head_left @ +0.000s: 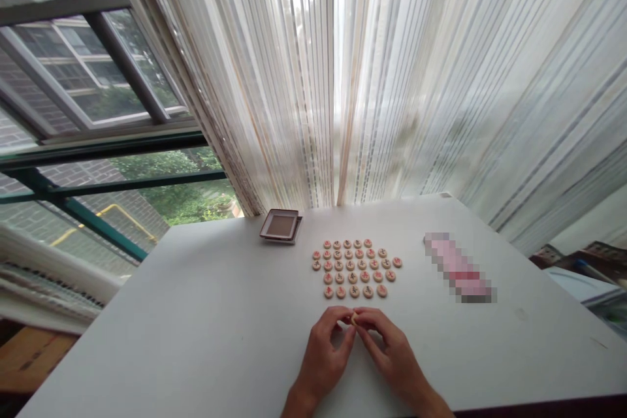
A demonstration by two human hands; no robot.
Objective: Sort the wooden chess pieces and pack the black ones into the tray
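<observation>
Between the fingertips of both hands is a small round wooden xiangqi piece, seen nearly edge-on, so its marking is hidden. My left hand pinches it from the left, thumb and forefinger closed. From the other side my right hand grips it the same way. Just beyond the fingers lie several more xiangqi pieces, spread in loose rows on the white table. Their tops carry red or black characters. The closest row is a short distance from my fingertips.
A shallow box with its lid sits at the table's far left side. Toward the right lies a pink, pixelated object. Striped sheer curtains hang behind the far edge, and an open window is at left.
</observation>
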